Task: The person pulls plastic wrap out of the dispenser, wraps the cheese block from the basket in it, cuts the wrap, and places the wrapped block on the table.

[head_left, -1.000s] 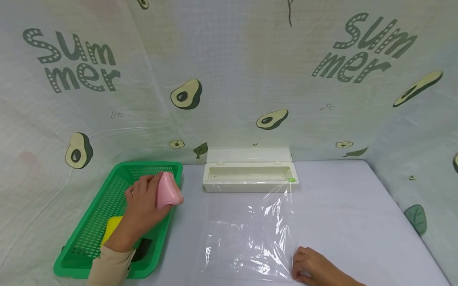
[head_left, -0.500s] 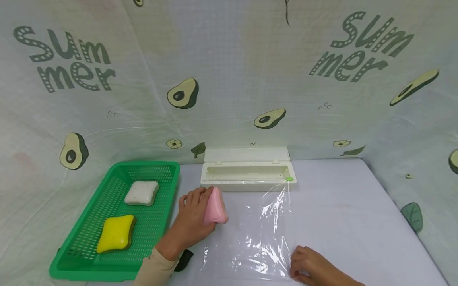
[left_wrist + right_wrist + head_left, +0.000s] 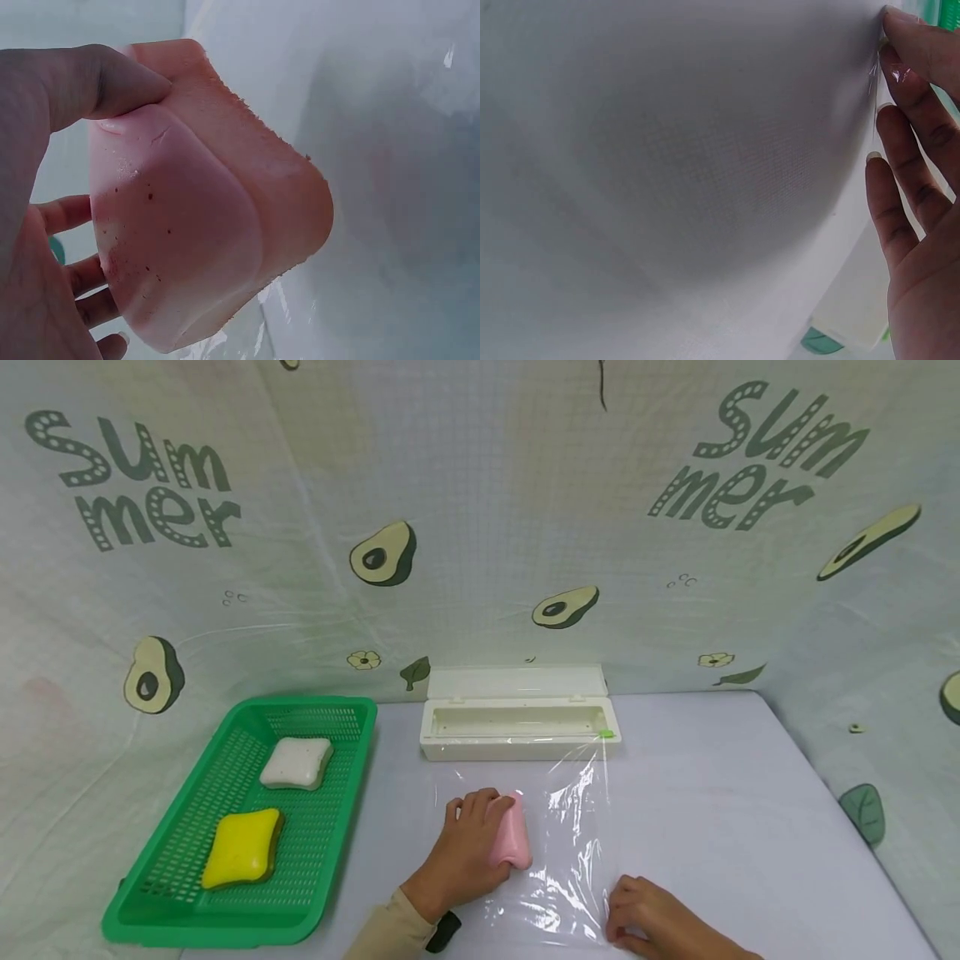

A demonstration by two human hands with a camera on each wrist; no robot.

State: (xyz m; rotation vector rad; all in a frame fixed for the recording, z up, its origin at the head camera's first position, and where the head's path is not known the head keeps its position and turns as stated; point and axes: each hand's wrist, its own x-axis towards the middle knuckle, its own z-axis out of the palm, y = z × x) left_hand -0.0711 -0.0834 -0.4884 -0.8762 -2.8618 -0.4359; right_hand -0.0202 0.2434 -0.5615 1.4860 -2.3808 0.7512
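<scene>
My left hand [image 3: 461, 843] holds a pink sponge [image 3: 512, 835] between thumb and fingers, over the sheet of cling film [image 3: 555, 860]. In the left wrist view, the pink sponge [image 3: 180, 217] has a smooth, dark-specked face and a rough foam edge, with the thumb pressed on one side. My right hand [image 3: 652, 917] is at the near right corner of the film. In the right wrist view its thumb and index finger pinch the film's edge [image 3: 874, 79], while the other fingers extend loosely. The film runs out from an open white dispenser [image 3: 517, 749] with a green slider [image 3: 606, 734].
A green plastic basket [image 3: 352, 827] stands on the left of the white-covered table [image 3: 720, 793]. In it lie a white sponge [image 3: 297, 763] and a yellow sponge [image 3: 242, 848]. A printed cloth [image 3: 480, 510] hangs behind the dispenser, whose lid [image 3: 516, 682] is raised against it.
My left hand has carried the pink sponge from above the green basket rightward and down over the cling film. The right hand has stayed at the film's corner.
</scene>
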